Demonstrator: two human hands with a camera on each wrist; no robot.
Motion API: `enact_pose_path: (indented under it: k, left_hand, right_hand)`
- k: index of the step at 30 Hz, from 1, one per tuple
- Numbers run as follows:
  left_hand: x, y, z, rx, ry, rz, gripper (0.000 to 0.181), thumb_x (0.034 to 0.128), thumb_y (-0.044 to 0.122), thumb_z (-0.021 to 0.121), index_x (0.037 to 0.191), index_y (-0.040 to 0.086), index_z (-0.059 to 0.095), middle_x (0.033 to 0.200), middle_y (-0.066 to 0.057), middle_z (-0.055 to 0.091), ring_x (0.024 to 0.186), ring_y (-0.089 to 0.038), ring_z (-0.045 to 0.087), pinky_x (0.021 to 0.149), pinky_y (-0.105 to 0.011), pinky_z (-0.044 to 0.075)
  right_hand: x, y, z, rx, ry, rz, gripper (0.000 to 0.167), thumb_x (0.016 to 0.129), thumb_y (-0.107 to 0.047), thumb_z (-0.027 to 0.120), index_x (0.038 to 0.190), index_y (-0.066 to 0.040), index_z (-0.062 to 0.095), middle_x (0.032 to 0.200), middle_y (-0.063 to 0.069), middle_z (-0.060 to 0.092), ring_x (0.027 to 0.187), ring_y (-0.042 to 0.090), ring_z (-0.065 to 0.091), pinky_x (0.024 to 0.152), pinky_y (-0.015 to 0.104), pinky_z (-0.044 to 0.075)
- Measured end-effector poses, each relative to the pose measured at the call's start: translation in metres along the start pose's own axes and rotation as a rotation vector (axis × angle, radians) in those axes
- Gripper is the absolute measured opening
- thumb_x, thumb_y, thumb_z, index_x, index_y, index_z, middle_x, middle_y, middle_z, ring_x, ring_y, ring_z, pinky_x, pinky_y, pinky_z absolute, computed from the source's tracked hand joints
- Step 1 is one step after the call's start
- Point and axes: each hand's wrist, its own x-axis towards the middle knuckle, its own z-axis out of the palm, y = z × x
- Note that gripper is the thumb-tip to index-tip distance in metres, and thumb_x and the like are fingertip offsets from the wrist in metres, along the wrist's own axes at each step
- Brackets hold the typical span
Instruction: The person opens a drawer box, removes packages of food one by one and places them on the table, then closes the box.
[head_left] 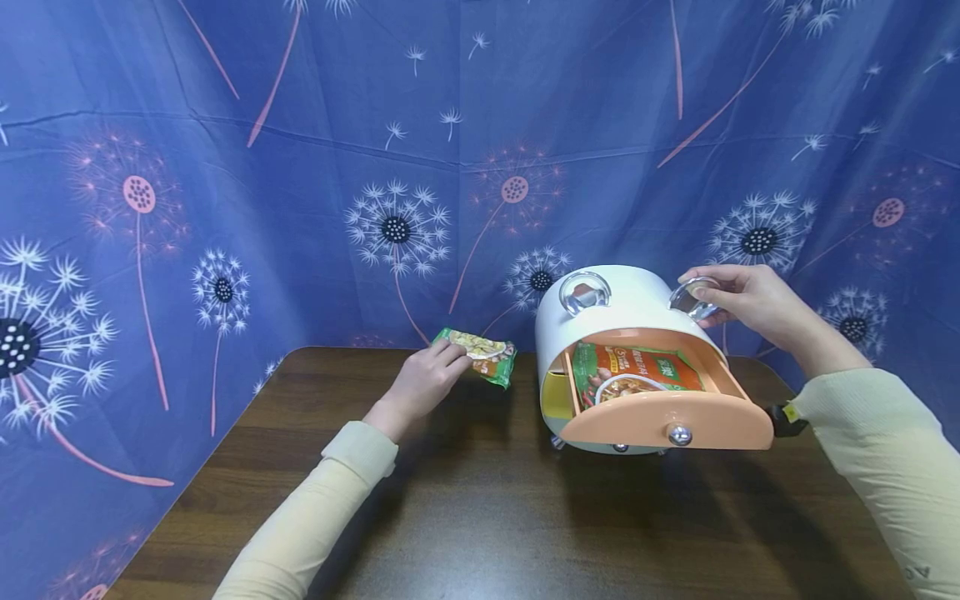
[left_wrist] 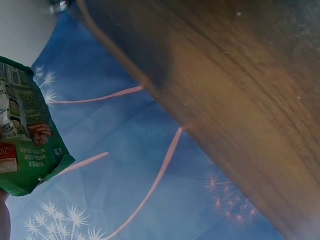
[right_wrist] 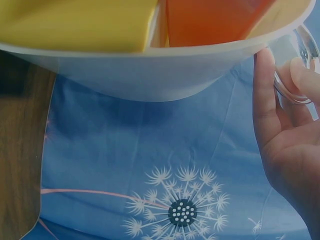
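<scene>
In the head view, my left hand (head_left: 429, 382) pinches a green snack packet (head_left: 495, 363) held over the back of the table, left of a white rounded box (head_left: 551, 333). The same packet (left_wrist: 30, 135) shows at the left edge of the left wrist view. My right hand (head_left: 757, 304) grips the silver ring (head_left: 693, 302) on the box's top right; the right wrist view shows its fingers (right_wrist: 267, 100) around that ring. The box's orange drawer (head_left: 645, 421) is pulled out, and a red and green packet (head_left: 637, 367) lies inside it.
Another silver ring (head_left: 572, 293) stands on the box's top left. The brown wooden table (head_left: 480, 517) extends in front of the box. A blue curtain with dandelion prints (head_left: 300, 208) hangs behind the table.
</scene>
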Motion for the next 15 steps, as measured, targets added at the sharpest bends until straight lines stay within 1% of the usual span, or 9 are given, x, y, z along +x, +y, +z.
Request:
enact_pose_path:
  k: [5,9,12,15]
  left_hand:
    - [-0.004,0.000,0.005,0.006,-0.029,0.015,0.015,0.0865,-0.002,0.056,0.088,0.009,0.066,0.091,-0.003,0.064,0.083,-0.019,0.059,0.064,-0.029,0.053]
    - [-0.009,0.000,0.011,0.004,-0.082,0.018,0.015,0.0860,-0.003,0.056,0.087,0.009,0.066,0.091,-0.002,0.063,0.083,-0.018,0.058,0.065,-0.028,0.052]
    - [-0.012,0.001,0.015,0.006,-0.115,0.020,0.015,0.0852,-0.003,0.057,0.087,0.009,0.065,0.092,-0.002,0.063,0.083,-0.018,0.057,0.065,-0.028,0.052]
    - [-0.014,0.002,0.017,0.008,-0.119,0.022,0.014,0.0850,-0.003,0.057,0.086,0.010,0.065,0.091,-0.002,0.063,0.082,-0.018,0.058,0.064,-0.028,0.052]
  right_hand:
    - [0.000,0.000,0.000,0.003,0.002,0.002,0.039,0.094,-0.029,0.056,0.127,-0.007,0.054,0.091,-0.018,0.066,0.082,0.004,0.065,0.070,0.034,0.056]
    - [0.000,0.000,0.000,-0.003,0.008,0.000,0.040,0.094,-0.030,0.056,0.127,-0.007,0.055,0.091,-0.019,0.065,0.081,0.003,0.065,0.070,0.034,0.056]
    - [0.000,0.001,0.000,-0.007,0.011,0.000,0.041,0.094,-0.030,0.056,0.127,-0.007,0.055,0.091,-0.020,0.065,0.082,0.002,0.065,0.069,0.033,0.056]
    - [0.000,0.001,0.000,-0.013,0.012,0.003,0.041,0.094,-0.030,0.056,0.128,-0.008,0.055,0.092,-0.019,0.065,0.082,0.002,0.065,0.068,0.030,0.056]
